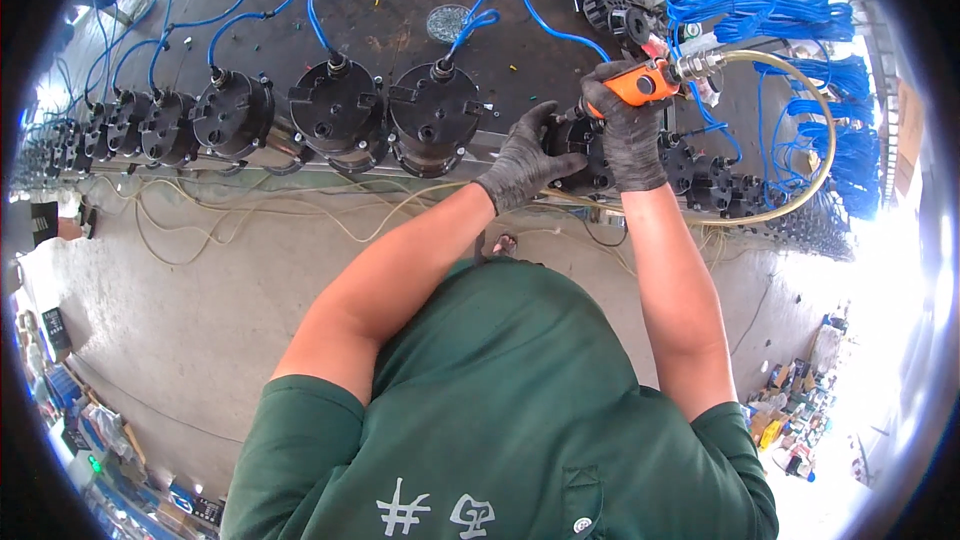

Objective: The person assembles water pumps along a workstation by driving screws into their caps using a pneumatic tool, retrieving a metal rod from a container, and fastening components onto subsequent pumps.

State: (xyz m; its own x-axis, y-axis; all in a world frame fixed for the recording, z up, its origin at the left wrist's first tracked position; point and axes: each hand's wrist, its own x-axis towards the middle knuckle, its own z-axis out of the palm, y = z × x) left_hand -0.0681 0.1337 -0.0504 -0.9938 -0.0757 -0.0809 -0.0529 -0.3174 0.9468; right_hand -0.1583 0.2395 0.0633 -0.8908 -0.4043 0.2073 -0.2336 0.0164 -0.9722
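My right hand [630, 132], in a dark grey glove, is wrapped round an orange air screwdriver [640, 87]. The tool lies tilted, its metal hose fitting [697, 65] at the upper right and its tip pointing down to the left. Beneath the tip stands a black round capped unit [592, 168], partly hidden by both hands. My left hand [532, 160], also gloved, grips the left side of that unit, with thumb and fingers spread about its edge. Just left of it is another black unit [435, 110] with a blue cable rising from its top.
More black units [335, 110] line the near edge of the dark workbench [390, 10]. Coiled blue cables [760, 10] lie at the far right. A small round dish [448, 24] sits behind the row. The pale air hose [828, 130] loops round my right hand.
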